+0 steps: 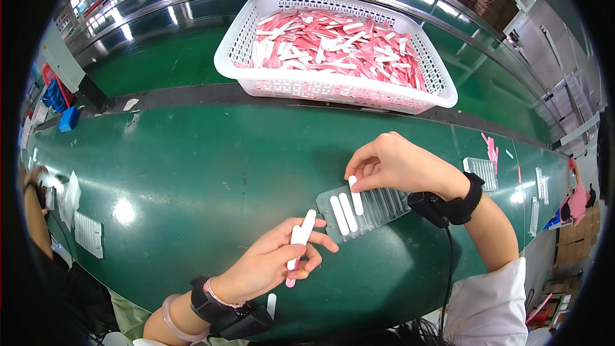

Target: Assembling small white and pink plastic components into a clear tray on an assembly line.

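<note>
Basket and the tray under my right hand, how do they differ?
The basket is much bigger and deeper than the flat tray. The basket is white; the tray looks greyish and see-through. The basket holds a jumbled heap of pink and white sticks; the tray has white sticks side by side. Both hold sticks.

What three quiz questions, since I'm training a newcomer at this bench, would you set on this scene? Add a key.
1. Which of the hands pinches a white stick at the slotted tray: (a) left or (b) right?
2. True or false: the white basket holds only white pieces.
3. Fill in: besides the pinched stick, ___ white sticks lie in the tray's slots.

Key: 1. b, the right hand. 2. False; pink pieces lie in it too. 3. Two.
</note>
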A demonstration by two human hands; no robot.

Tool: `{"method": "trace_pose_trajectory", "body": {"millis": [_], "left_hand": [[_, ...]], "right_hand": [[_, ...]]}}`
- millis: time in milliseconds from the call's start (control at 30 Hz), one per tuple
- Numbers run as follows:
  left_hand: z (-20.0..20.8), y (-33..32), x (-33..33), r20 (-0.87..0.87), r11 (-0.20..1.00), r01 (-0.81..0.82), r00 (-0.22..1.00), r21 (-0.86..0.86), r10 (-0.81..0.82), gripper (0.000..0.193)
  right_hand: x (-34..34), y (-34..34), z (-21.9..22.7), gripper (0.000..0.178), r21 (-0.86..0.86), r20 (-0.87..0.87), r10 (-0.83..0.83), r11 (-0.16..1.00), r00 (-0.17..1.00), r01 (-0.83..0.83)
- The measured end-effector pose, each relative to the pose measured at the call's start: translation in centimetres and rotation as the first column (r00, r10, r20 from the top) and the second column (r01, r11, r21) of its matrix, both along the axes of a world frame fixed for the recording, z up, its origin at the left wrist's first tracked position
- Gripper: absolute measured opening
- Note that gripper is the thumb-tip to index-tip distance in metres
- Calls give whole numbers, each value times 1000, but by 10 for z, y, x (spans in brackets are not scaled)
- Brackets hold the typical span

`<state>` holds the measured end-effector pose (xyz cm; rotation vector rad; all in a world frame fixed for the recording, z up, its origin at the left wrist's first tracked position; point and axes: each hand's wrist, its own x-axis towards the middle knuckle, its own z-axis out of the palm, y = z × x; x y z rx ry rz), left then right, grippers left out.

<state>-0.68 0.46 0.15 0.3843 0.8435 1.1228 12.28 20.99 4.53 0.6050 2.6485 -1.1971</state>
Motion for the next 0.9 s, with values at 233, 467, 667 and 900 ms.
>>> {"method": "trace_pose_trajectory", "body": {"millis": [233, 467, 667, 900], "left_hand": [[6, -2, -2, 29, 998, -47, 999, 48, 46, 25], [4, -2, -2, -164, 998, 34, 986, 54, -25, 22], [-1, -3, 1, -320, 983, 48, 947, 179, 12, 24], [8, -3, -1, -236, 995, -53, 969, 84, 71, 30]], "right_hand": [[29, -21, -2, 68, 266, -85, 275, 933, 958, -244], [39, -45, -10, 69, 473, -171, 218, 874, 961, -114], [9, -78, -11, 24, -431, -201, -227, 894, 953, 122], [9, -78, -5, 13, -102, -501, -140, 989, 854, 103]]}}
